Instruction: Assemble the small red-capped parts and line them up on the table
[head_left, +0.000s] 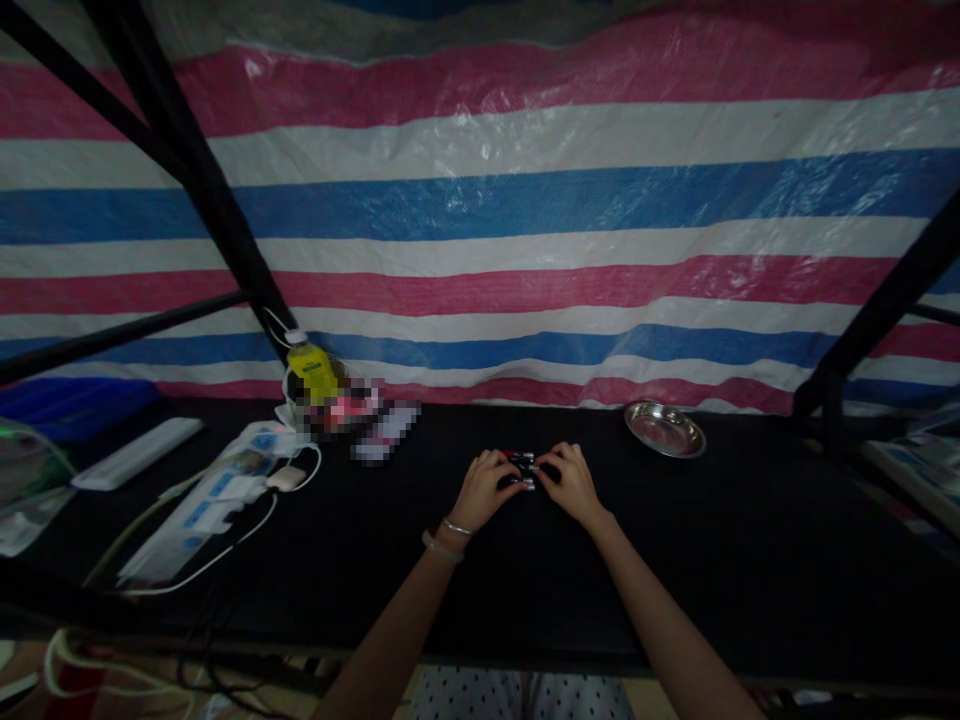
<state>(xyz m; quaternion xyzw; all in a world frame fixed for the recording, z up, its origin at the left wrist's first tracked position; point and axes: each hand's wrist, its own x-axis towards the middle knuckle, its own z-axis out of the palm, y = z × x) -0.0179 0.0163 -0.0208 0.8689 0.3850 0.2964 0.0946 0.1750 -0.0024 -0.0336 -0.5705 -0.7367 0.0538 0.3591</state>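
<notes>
Several small dark and red sticks with shiny silvery ends (523, 456) lie side by side between my hands, low over the black tabletop (555, 600). They look like batteries or small tubes, but are too small and dim to tell. Curled around their left ends is my left hand (481, 492), with a bangle (458, 527) and a second band on its wrist. My right hand (574, 487) reaches in from the other side, its thumb and fingertips pinched at the silvery end of the middle stick. The fingers partly hide the sticks.
A shiny metal dish (666, 430) sits at the back right. To the left are a white power strip (217, 500) with plugs and cables, a yellow bottle (313, 368) and a blurred pink item. Black frame posts (202, 190) and a striped sheet (525, 210) enclose the table.
</notes>
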